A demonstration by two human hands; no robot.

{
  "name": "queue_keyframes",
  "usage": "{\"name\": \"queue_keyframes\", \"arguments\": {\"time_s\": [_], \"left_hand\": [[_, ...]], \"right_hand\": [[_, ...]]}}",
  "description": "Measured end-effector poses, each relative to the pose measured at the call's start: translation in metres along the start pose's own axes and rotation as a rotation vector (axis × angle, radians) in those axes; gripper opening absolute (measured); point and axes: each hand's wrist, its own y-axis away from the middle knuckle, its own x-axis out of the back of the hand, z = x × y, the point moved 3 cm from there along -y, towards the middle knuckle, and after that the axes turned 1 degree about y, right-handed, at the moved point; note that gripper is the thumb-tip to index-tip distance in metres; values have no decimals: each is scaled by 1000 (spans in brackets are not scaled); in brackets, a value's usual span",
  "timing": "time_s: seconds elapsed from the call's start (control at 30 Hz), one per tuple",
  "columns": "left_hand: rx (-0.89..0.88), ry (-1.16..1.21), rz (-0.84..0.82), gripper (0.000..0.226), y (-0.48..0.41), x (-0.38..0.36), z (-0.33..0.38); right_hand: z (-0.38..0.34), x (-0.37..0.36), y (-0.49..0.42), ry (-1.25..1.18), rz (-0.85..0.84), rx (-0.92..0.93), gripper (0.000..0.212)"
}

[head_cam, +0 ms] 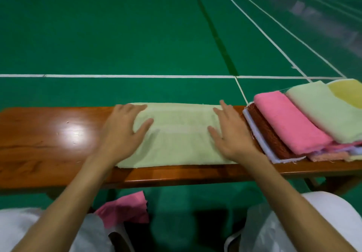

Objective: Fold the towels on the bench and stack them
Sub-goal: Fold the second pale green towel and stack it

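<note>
My left hand (125,132) and right hand (231,134) lie flat, fingers straight, on the ends of the green towel (176,136) mid-bench (49,134), smoothing its fold before it joins the stack (293,122) just beside it.

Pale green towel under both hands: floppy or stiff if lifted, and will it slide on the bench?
Likely floppy: the pale green towel lies in soft layers, so it would probably sag and unfold if lifted by one edge. Probably slides easily, since the bench looks glossy.

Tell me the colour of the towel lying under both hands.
The towel is pale green, seen in the head view.
</note>
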Motion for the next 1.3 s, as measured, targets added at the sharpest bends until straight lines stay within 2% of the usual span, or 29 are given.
{"name": "queue_keyframes", "arguments": {"time_s": [0.13, 0.3, 0.57, 0.77, 0.87, 0.97, 1.03, 1.13, 1.3], "left_hand": [[-111, -11, -118, 69, -7, -47, 42], [-56, -141, -318, 80, -4, -88, 38], [74, -198, -269, 77, 3, -72, 2], [92, -198, -258, 78, 5, -72, 0], [106, -199, -266, 80, 7, -72, 0], [112, -127, -194, 81, 8, -66, 4], [99, -95, -148, 80, 7, -63, 11], [55, -65, -170, 80, 4, -65, 26], [-75, -27, -233, 72, 10, -81, 63]], "right_hand": [[-33, -38, -7, 37, -85, 107, 68], [-30, -57, -11, 128, -204, 104, 68], [34, -44, -14, 163, -147, -82, 66], [39, -42, -10, 134, -137, -109, 67], [35, -34, -8, 23, 1, -192, 74], [32, -22, -7, -21, 163, -396, 82], [34, -21, -10, -35, 143, -452, 69], [41, -21, -15, -105, 125, -430, 50], [48, -20, -16, -154, 185, -299, 38]]}}
